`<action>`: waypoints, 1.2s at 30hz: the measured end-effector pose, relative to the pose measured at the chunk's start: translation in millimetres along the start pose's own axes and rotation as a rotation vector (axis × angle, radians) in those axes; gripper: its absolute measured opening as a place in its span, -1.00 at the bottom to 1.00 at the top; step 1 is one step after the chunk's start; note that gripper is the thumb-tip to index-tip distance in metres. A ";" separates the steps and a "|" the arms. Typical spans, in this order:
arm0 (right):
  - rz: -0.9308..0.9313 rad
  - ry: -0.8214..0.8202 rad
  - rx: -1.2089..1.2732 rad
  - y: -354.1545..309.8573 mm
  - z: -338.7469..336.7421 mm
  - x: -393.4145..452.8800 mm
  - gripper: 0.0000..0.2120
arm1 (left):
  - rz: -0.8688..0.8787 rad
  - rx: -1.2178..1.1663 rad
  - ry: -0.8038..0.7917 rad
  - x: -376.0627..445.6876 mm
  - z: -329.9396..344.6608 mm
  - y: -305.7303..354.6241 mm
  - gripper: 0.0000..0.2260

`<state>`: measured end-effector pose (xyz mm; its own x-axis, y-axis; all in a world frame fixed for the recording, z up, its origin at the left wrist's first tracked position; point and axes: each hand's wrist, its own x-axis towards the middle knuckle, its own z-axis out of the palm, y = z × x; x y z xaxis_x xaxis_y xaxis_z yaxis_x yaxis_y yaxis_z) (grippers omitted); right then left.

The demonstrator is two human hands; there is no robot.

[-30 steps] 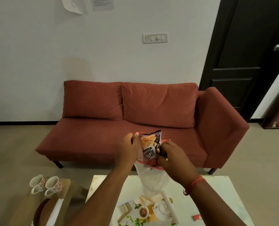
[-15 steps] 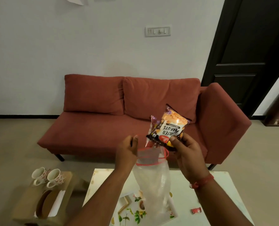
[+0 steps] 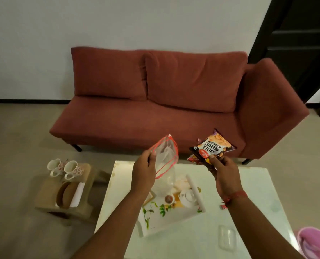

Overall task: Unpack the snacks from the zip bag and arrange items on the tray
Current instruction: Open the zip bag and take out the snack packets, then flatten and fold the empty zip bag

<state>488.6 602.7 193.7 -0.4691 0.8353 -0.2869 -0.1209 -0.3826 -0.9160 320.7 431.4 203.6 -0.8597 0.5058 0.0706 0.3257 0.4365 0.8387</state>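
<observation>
The left hand (image 3: 143, 171) is curled, thumb and fingers pinching the red-trimmed mouth of the clear zip bag (image 3: 164, 165), which hangs gaping and slack above the far left part of the tray (image 3: 174, 217). The right hand (image 3: 223, 172) is closed around a small bunch of snack packets, the salted peanuts packet (image 3: 213, 147) on top and tilted upward, with a red packet (image 3: 192, 158) peeking out beneath it. Both hands are raised over the far edge of the white bench (image 3: 248, 184), well apart from each other, the packets wholly outside the bag.

The tray lies flat near the middle of the bench, printed with a teapot and leaves, its raised rim running along its right side. To the tray's right the bench surface carries only a small red wrapper (image 3: 224, 206) by the wrist and a clear lid-like piece (image 3: 227, 237) nearer the front. A red sofa (image 3: 155, 109) stands beyond the bench, and a low stool (image 3: 65, 195) with two cups (image 3: 64, 168) stands to the left on the floor.
</observation>
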 end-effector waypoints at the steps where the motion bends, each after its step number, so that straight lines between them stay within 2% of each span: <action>1: 0.048 0.028 -0.085 19.8 -6.7 4.6 -0.90 | -0.016 -0.002 -0.010 -3.9 0.5 -7.7 -0.77; 6: 0.344 0.104 -0.489 128.2 -34.7 16.6 -0.92 | -0.155 0.043 -0.058 -24.8 8.2 -57.2 -0.88; 11: 0.516 0.057 -0.760 216.3 -38.5 19.0 -0.80 | -0.127 0.036 -0.043 -44.7 13.1 -98.6 -0.80; 13: 0.560 0.035 -0.800 247.3 -36.8 26.0 -0.83 | -0.127 0.018 -0.044 -51.8 16.3 -113.9 -0.77; 17: 0.586 -0.011 -0.844 296.6 -27.9 44.0 -0.77 | -0.132 0.001 -0.059 -69.9 17.5 -142.8 -0.79; 20: 0.599 -0.059 -0.846 320.0 -20.0 57.0 -0.83 | -0.165 -0.004 -0.069 -81.8 14.9 -163.2 -0.79; 23: 0.599 -0.072 -0.861 328.3 -15.1 56.2 -0.73 | -0.183 0.012 -0.101 -88.8 10.0 -176.3 -0.84; 27: 0.471 -0.052 -0.908 299.2 -8.8 24.8 -0.72 | -0.177 0.010 -0.144 -86.6 0.7 -172.3 -0.89; 29: 0.345 -0.087 -0.797 266.4 -1.3 3.1 -0.60 | -0.152 -0.016 -0.179 -81.9 -7.3 -162.5 -0.89; 32: 0.060 -0.310 -0.690 200.9 14.8 -26.1 -0.46 | -0.125 -0.103 -0.259 -72.2 -22.1 -142.3 -0.83; 34: -0.149 -0.475 -0.849 152.4 28.2 -43.5 -0.39 | -0.095 -0.146 -0.307 -65.8 -35.8 -122.2 -0.80; 36: -0.271 -0.593 -1.006 110.1 41.1 -55.3 -0.40 | -0.058 -0.169 -0.360 -57.8 -48.9 -101.0 -0.86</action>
<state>465.2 498.1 120.2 -0.8961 0.4277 -0.1192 0.3363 0.4787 -0.8110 318.4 321.7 141.3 -0.6721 0.7256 -0.1476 0.1858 0.3582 0.9150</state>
